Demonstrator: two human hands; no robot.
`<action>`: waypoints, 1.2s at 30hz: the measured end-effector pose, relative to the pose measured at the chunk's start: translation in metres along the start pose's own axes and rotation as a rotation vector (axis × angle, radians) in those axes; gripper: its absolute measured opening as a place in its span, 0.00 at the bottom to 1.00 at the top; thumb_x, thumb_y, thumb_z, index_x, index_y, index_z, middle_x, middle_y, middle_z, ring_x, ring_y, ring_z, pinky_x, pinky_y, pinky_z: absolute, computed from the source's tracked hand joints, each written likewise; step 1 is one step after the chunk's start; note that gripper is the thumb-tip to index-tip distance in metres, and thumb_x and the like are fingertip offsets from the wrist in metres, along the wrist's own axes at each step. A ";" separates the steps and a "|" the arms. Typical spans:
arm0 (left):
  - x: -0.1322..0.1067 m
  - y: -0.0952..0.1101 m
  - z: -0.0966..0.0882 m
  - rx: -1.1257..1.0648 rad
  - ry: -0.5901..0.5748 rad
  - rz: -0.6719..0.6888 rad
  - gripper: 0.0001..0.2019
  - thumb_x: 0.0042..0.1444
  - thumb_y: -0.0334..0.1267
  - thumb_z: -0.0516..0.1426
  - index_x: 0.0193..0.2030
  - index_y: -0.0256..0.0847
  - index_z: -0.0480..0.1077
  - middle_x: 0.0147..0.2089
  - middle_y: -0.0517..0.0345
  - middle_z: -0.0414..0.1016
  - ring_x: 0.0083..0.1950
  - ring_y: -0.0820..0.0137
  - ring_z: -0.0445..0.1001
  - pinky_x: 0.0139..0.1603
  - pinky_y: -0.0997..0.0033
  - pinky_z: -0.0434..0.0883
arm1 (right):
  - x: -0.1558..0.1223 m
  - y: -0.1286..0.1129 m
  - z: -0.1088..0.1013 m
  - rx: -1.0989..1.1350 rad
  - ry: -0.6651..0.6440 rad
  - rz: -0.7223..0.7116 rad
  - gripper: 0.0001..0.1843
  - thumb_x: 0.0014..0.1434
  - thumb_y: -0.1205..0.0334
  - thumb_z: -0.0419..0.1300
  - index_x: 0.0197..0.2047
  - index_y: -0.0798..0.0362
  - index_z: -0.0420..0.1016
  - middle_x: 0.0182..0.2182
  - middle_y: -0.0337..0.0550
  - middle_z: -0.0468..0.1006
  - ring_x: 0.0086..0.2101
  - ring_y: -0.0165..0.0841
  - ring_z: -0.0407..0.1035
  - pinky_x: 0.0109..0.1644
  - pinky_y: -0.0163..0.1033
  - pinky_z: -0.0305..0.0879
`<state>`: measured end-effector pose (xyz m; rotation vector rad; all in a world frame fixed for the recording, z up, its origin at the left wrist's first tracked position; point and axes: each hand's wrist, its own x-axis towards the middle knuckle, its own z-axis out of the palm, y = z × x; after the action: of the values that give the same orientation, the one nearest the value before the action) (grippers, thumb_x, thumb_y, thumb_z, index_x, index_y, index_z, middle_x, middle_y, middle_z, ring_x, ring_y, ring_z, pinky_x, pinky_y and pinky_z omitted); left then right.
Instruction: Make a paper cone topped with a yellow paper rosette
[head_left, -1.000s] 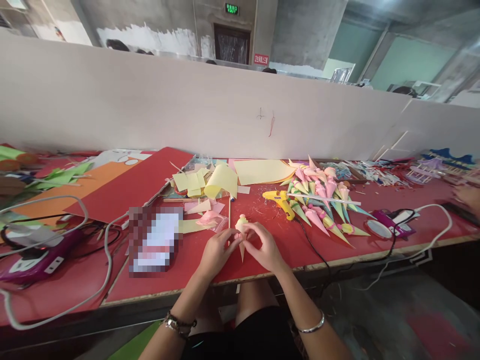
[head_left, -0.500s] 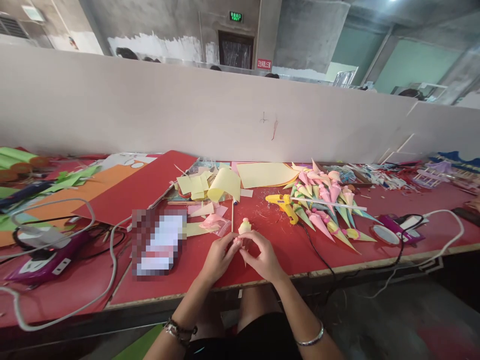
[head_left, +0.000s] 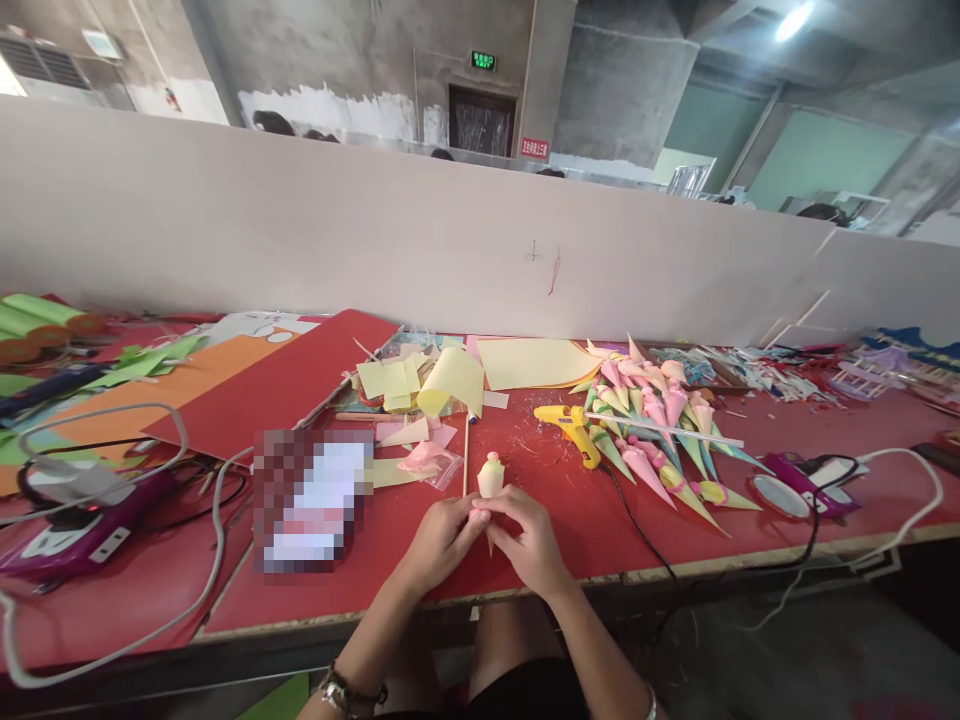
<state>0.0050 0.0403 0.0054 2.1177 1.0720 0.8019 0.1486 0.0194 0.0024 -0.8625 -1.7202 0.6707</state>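
Observation:
My left hand and my right hand meet over the table near its front edge, fingertips pinched together. Whatever is between them is tiny or hidden; I cannot make it out. A pale yellow paper cone with a pink top shows just beyond the fingers. Its narrow tip pokes out below them, and its middle is covered by my hands, so I cannot tell whether they grip it. Beside my left fingers lies a thin wooden stick. To the right rests a yellow hot glue gun with a long clear glue stick.
A pile of pastel paper cones lies right of the glue gun. Yellow paper pieces and a pink scrap in a plastic bag are at left, near a blurred-out phone-like object. Purple power strips with cords sit on both sides.
The view has tilted up slightly, so the table sits lower in the picture. My hands stay together over the cone, their fingertips pressed closer.

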 end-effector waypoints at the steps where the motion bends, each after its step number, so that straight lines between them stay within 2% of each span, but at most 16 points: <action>1: 0.000 0.000 0.000 -0.017 -0.007 0.002 0.18 0.57 0.45 0.42 0.23 0.37 0.61 0.22 0.61 0.64 0.24 0.74 0.62 0.26 0.76 0.59 | 0.000 -0.001 0.000 -0.005 0.007 0.004 0.09 0.56 0.64 0.54 0.39 0.48 0.72 0.30 0.41 0.72 0.32 0.31 0.67 0.37 0.36 0.65; 5: 0.000 0.006 -0.003 -0.092 0.008 -0.009 0.18 0.56 0.45 0.45 0.22 0.36 0.63 0.20 0.62 0.63 0.23 0.76 0.60 0.25 0.77 0.57 | -0.002 -0.005 0.001 -0.021 0.039 0.020 0.06 0.56 0.64 0.54 0.36 0.50 0.71 0.29 0.41 0.71 0.32 0.31 0.67 0.37 0.36 0.64; 9: 0.002 0.013 -0.007 -0.229 0.013 -0.032 0.17 0.54 0.45 0.48 0.23 0.35 0.66 0.22 0.60 0.67 0.27 0.74 0.64 0.29 0.76 0.61 | -0.003 -0.008 0.005 -0.063 0.096 0.028 0.04 0.56 0.65 0.53 0.34 0.51 0.69 0.28 0.40 0.70 0.31 0.31 0.65 0.36 0.36 0.63; 13: 0.004 0.015 -0.009 -0.346 0.011 -0.054 0.15 0.53 0.45 0.50 0.26 0.35 0.67 0.26 0.58 0.69 0.30 0.72 0.65 0.34 0.74 0.64 | -0.004 -0.011 0.007 -0.145 0.126 0.015 0.07 0.55 0.68 0.51 0.36 0.51 0.68 0.29 0.42 0.68 0.32 0.31 0.64 0.37 0.36 0.63; 17: 0.002 0.013 -0.008 -0.363 -0.007 -0.080 0.16 0.52 0.47 0.51 0.26 0.35 0.67 0.26 0.57 0.68 0.31 0.71 0.65 0.34 0.73 0.64 | -0.007 -0.012 0.004 -0.218 0.042 0.000 0.16 0.55 0.71 0.50 0.45 0.48 0.68 0.34 0.44 0.69 0.36 0.32 0.65 0.40 0.38 0.64; 20: 0.000 0.014 -0.009 -0.378 -0.038 -0.098 0.17 0.51 0.48 0.52 0.23 0.35 0.67 0.23 0.60 0.65 0.28 0.73 0.63 0.31 0.75 0.63 | -0.010 -0.014 0.000 -0.249 -0.021 -0.017 0.17 0.55 0.70 0.51 0.46 0.46 0.69 0.33 0.43 0.69 0.35 0.32 0.65 0.39 0.37 0.65; 28: -0.005 0.018 -0.004 -0.530 -0.010 -0.147 0.14 0.49 0.46 0.54 0.26 0.35 0.69 0.24 0.59 0.69 0.29 0.72 0.65 0.34 0.74 0.63 | -0.012 -0.025 -0.007 -0.198 0.019 -0.006 0.15 0.58 0.66 0.51 0.46 0.46 0.70 0.32 0.43 0.69 0.34 0.31 0.66 0.38 0.36 0.65; 33: -0.011 0.020 0.001 -0.505 0.032 -0.206 0.15 0.50 0.47 0.53 0.28 0.35 0.69 0.27 0.58 0.70 0.32 0.71 0.65 0.36 0.73 0.63 | -0.014 -0.024 -0.012 -0.102 0.055 0.027 0.11 0.56 0.66 0.53 0.41 0.47 0.73 0.30 0.41 0.69 0.32 0.30 0.66 0.37 0.34 0.65; 36: -0.015 0.026 0.000 -0.463 0.012 -0.242 0.15 0.53 0.47 0.50 0.30 0.36 0.68 0.27 0.59 0.67 0.31 0.73 0.63 0.34 0.75 0.62 | -0.013 -0.027 -0.017 -0.081 0.027 0.037 0.13 0.56 0.67 0.52 0.43 0.46 0.72 0.31 0.41 0.69 0.33 0.29 0.66 0.38 0.34 0.65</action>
<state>0.0099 0.0158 0.0215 1.5671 1.0093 0.8495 0.1608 -0.0061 0.0210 -0.9571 -1.7204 0.6148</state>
